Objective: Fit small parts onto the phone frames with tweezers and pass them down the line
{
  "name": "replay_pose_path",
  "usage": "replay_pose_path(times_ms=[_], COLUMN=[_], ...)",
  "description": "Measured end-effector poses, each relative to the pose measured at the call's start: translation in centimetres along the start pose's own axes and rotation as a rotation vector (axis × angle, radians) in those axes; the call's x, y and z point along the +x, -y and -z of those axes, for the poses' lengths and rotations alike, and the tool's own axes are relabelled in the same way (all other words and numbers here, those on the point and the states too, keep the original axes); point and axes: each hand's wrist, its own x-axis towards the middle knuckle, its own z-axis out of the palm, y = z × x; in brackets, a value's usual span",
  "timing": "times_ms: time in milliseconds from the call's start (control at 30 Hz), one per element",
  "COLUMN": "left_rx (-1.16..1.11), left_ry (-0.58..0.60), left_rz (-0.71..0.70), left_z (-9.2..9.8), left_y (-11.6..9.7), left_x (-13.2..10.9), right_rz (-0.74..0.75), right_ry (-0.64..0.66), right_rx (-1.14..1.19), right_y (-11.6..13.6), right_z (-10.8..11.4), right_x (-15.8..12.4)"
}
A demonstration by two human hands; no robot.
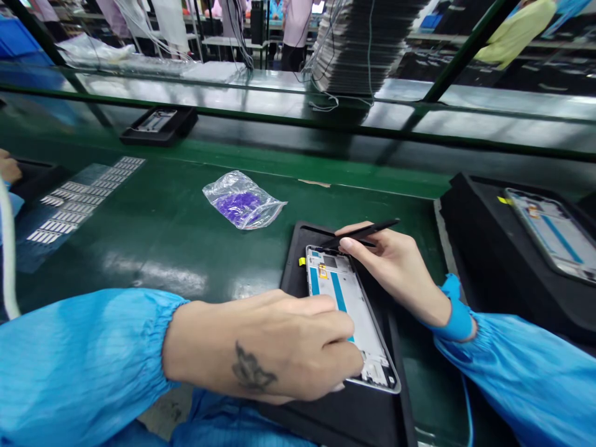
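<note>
A silver phone frame (367,310) with blue strips and a small gold flex part lies in a black tray (294,248). My right hand (395,264) pinches a slim black spudger (365,231) between thumb and fingers; its narrow end reaches the frame's top edge. Across the frame's lower left side lies my left hand (284,347), its fingers curled closed. Its fingertips are mostly hidden, so whether it grips the frame's edge cannot be told. A yellow tab (302,261) sticks out at the frame's upper left.
A clear bag of purple pieces (242,205) lies behind the tray. Sheets of small metallic parts (88,198) are at left. Another phone frame rests on a black block (507,261) at right; a black tray (158,126) stands farther back. Another person's hand (8,167) shows far left.
</note>
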Motion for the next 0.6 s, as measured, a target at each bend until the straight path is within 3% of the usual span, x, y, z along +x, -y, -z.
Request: replay_pose_path(times_ms=[600], left_rx=[-0.015], left_ry=[0.036], left_rz=[0.008], left_z=[0.04], left_y=[0.18], left_x=[0.08], right_rz=[0.033], right_ry=[0.011], right_rx=[-0.025], right_y=[-0.14], right_z=[-0.15], right_x=[-0.36])
